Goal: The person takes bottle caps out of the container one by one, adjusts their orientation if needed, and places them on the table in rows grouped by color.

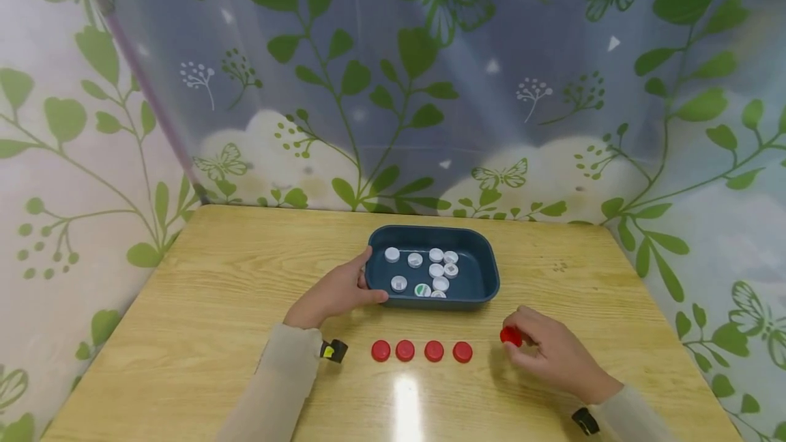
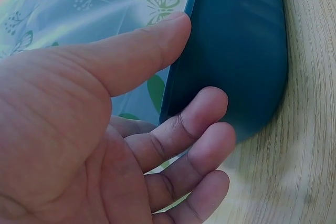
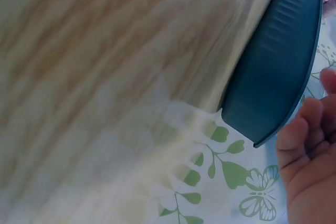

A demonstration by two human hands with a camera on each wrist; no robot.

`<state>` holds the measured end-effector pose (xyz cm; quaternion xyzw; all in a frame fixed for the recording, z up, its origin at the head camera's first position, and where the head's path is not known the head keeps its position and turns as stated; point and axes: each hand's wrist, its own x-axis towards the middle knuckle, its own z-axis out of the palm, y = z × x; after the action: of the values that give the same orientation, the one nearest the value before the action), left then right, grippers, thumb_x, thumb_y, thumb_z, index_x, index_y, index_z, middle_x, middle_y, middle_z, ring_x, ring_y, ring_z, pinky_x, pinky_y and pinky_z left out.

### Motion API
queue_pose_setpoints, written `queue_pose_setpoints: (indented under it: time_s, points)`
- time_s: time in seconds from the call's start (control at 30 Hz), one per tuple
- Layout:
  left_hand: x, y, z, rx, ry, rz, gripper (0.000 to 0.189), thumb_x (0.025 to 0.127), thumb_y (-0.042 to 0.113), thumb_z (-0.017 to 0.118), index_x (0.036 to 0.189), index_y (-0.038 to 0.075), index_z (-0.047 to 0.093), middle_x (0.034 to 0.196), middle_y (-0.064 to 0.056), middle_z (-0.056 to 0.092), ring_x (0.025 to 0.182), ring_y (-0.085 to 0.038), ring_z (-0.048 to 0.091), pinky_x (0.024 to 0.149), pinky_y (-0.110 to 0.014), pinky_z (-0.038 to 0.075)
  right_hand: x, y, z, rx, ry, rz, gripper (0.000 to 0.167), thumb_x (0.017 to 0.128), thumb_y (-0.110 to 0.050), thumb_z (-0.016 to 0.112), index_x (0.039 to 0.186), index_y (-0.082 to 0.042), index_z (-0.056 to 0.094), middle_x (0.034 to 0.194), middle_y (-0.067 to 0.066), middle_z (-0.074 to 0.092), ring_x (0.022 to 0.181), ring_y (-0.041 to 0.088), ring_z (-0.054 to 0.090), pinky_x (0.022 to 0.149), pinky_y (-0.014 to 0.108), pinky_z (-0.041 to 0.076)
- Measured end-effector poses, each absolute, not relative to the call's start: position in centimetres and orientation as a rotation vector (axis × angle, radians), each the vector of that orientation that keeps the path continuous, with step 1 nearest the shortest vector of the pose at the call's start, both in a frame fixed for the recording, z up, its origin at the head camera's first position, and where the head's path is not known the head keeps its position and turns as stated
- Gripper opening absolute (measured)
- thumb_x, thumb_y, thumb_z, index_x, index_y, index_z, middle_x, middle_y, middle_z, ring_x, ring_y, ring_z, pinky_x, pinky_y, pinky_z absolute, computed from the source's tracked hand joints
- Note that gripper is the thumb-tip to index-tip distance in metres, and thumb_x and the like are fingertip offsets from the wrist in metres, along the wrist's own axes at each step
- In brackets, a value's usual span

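A dark blue plastic tub point(image 1: 433, 303) stands toward the back of the wooden table, with several white bottle caps point(image 1: 436, 270) lying loose in it. My left hand point(image 1: 340, 292) holds the tub's left end, the thumb at its front rim. In the left wrist view, curled fingertips point(image 2: 212, 145) lie close against its outer wall. To the right of the tub, my right hand point(image 1: 548, 348) pinches a red bottle cap point(image 1: 511, 336) between thumb and fingers, its hollow side showing. Several more red bottle caps point(image 1: 433, 351) lie in a row in front of the tub.
The wooden table point(image 1: 233, 278) extends to both sides of the tub. A printed cloth point(image 1: 393, 87) with leaves and butterflies hangs behind it and along both sides. Each wrist wears a black band, and light glares off the table's front middle.
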<state>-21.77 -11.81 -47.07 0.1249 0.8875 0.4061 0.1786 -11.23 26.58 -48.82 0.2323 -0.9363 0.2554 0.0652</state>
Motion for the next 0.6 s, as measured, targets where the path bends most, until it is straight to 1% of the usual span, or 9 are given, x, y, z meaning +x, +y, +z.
queue_pose_setpoints:
  time_s: [0.03,0.1,0.17,0.23,0.33,0.43,0.5,0.6]
  points:
    - [-21.76,-11.78,-47.07,0.352,2.510,1.147,0.108,0.087,0.040,0.084,0.167,0.013,0.017,0.085,-0.005,0.059,0.074,-0.020,0.057,0.066,-0.033,0.044,-11.27,26.52,-48.99,0.697,-2.827,0.769,0.024,0.086,-0.007,0.074,0.099,-0.024,0.064,0.087,-0.018,0.053,0.073,0.000,0.049,0.064,0.021,0.045]
    - [-21.74,-11.75,-47.03,0.350,2.511,1.144,0.108,0.087,0.040,0.084,0.167,0.013,0.016,0.086,-0.005,0.059,0.074,-0.020,0.057,0.066,-0.033,0.044,-11.39,26.40,-49.29,0.697,-2.835,0.770,0.024,0.087,-0.003,0.074,0.100,-0.022,0.065,0.089,-0.016,0.056,0.076,0.001,0.051,0.066,0.022,0.047]
    - [-21.71,-11.79,-47.05,0.346,2.508,1.143,0.107,0.088,0.039,0.084,0.167,0.014,0.016,0.086,-0.005,0.058,0.075,-0.020,0.057,0.066,-0.033,0.044,-11.55,26.27,-49.52,0.693,-2.880,0.769,0.022,0.090,0.000,0.069,0.102,-0.018,0.068,0.093,-0.014,0.062,0.078,0.001,0.052,0.069,0.024,0.049]
    - [-21.70,-11.84,-47.05,0.339,2.509,1.141,0.107,0.088,0.040,0.083,0.167,0.015,0.016,0.088,-0.005,0.058,0.075,-0.020,0.056,0.066,-0.033,0.044,-11.70,26.18,-49.62,0.707,-2.944,0.763,0.020,0.095,-0.001,0.064,0.104,-0.018,0.071,0.096,-0.012,0.066,0.079,0.001,0.053,0.072,0.026,0.050]
    - [-21.76,-11.89,-47.09,0.335,2.502,1.144,0.107,0.088,0.041,0.083,0.168,0.017,0.016,0.090,-0.006,0.058,0.077,-0.021,0.057,0.067,-0.033,0.044,-11.85,26.10,-49.64,0.711,-3.043,0.747,0.019,0.103,-0.007,0.058,0.104,-0.020,0.072,0.094,-0.013,0.068,0.075,0.000,0.052,0.070,0.025,0.048]
    - [-21.84,-11.92,-47.19,0.337,2.498,1.145,0.107,0.089,0.042,0.082,0.168,0.019,0.015,0.091,-0.006,0.059,0.077,-0.020,0.057,0.067,-0.033,0.045,-11.87,26.00,-49.64,0.717,-3.087,0.719,0.016,0.106,-0.015,0.056,0.103,-0.021,0.070,0.091,-0.015,0.066,0.073,0.000,0.052,0.069,0.027,0.047]
    - [-21.86,-11.91,-47.23,0.341,2.494,1.143,0.107,0.089,0.042,0.082,0.168,0.019,0.014,0.091,-0.006,0.059,0.077,-0.021,0.057,0.067,-0.033,0.045,-11.82,25.89,-49.71,0.690,-3.120,0.695,0.011,0.107,-0.019,0.058,0.106,-0.021,0.069,0.093,-0.015,0.064,0.078,0.001,0.055,0.073,0.029,0.051]
    - [-21.84,-11.91,-47.24,0.347,2.497,1.129,0.107,0.089,0.042,0.082,0.168,0.019,0.014,0.090,-0.005,0.059,0.077,-0.020,0.057,0.066,-0.032,0.044,-11.66,25.73,-49.88,0.648,-3.189,0.684,0.008,0.105,-0.022,0.061,0.111,-0.020,0.067,0.099,-0.014,0.061,0.085,0.002,0.056,0.077,0.030,0.053]
